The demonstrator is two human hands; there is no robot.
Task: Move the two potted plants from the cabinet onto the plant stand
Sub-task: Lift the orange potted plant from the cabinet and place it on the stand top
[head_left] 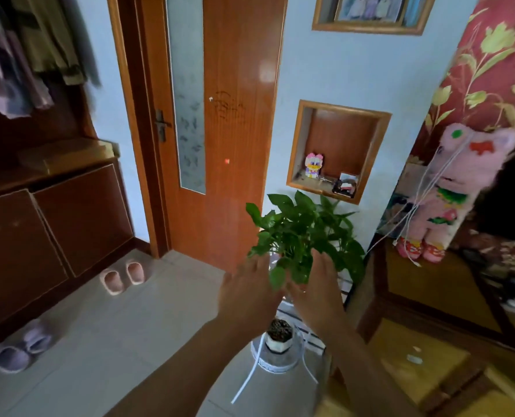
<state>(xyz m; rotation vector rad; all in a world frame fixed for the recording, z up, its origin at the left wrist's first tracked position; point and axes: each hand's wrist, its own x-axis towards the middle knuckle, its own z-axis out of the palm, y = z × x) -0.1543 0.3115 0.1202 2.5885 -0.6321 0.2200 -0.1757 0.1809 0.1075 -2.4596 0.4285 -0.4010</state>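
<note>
Pale floor tiles [148, 326] and a wooden door [235, 115] back the scene. Straight, spread fingers [259, 263] of left hand [247, 293] and right hand [316, 293] flank the leafy plant [298, 233], apparently on the plant stand [310, 341]; small pot [279, 335] sits lower. Task looks nearly finished.

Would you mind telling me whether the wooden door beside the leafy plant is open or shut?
Shut: the door sits flush in its frame, no gap shows along the handle side.
</note>
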